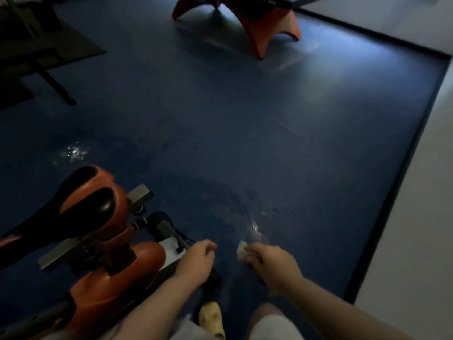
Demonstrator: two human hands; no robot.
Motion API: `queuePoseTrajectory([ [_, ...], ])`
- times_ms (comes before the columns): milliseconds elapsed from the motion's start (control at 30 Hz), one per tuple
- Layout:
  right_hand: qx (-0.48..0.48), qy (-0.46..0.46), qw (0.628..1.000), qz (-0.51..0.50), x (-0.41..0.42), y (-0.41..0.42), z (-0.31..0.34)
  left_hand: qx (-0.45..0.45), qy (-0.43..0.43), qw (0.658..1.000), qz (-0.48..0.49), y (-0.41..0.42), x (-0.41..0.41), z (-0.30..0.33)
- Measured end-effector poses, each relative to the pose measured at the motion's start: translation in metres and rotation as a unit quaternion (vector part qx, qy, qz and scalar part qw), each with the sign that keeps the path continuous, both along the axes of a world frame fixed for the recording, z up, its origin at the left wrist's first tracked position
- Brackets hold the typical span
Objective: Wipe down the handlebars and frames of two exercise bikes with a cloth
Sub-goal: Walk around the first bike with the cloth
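Your right hand point(270, 262) is curled around a small pale cloth point(242, 249), a wad of which sticks out past your knuckles and points away from you, over the blue floor point(245, 133). The hand hangs above the floor near the lower edge of the view, apart from the bike point(98, 241) and touching no part of it.

Your left hand point(197, 262) is loosely clenched with nothing visible in it. It sits just over the dark bar point(169, 231) at the bike's near end; whether it touches the bar you cannot tell.

The orange and black bike fills the lower left corner. Its long axis runs on a slant from the bottom left edge up toward the middle of the floor, and the saddle point(73, 204) lies along the same slant. A grey rail point(139, 195) crosses under it.

Far off, at the top edge, stands an orange base point(267, 28) of other equipment. A yellow shoe point(212, 319) shows between your knees at the bottom edge.
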State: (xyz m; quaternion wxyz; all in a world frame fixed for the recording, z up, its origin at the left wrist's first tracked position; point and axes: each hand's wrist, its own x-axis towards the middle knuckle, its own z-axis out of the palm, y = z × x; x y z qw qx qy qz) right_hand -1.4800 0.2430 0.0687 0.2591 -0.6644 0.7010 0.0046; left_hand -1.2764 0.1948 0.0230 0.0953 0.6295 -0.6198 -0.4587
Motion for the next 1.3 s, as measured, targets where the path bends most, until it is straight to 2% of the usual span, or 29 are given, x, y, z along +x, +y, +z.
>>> queuePoseTrajectory([
  [267,0.01,-0.013,1.0,0.012,-0.058,-0.105,-0.001,-0.004,-0.005,1.0,0.006,-0.087,-0.076,0.005],
  [667,0.054,0.023,0.982,0.182,-0.145,-0.295,-0.001,-0.005,0.02,0.979,0.203,-0.216,-0.141,0.008],
  [967,0.066,0.011,0.958,0.277,-0.09,-0.405,-0.007,0.01,0.008,0.944,0.33,-0.276,-0.112,0.005],
  [1133,0.056,-0.003,0.939,0.339,-0.028,-0.482,-0.018,0.01,0.013,0.919,0.394,-0.33,-0.067,-0.006],
  [1300,0.085,0.022,0.909,0.408,0.048,-0.564,-0.017,0.016,0.01,0.889,0.457,-0.377,-0.008,-0.005],
])
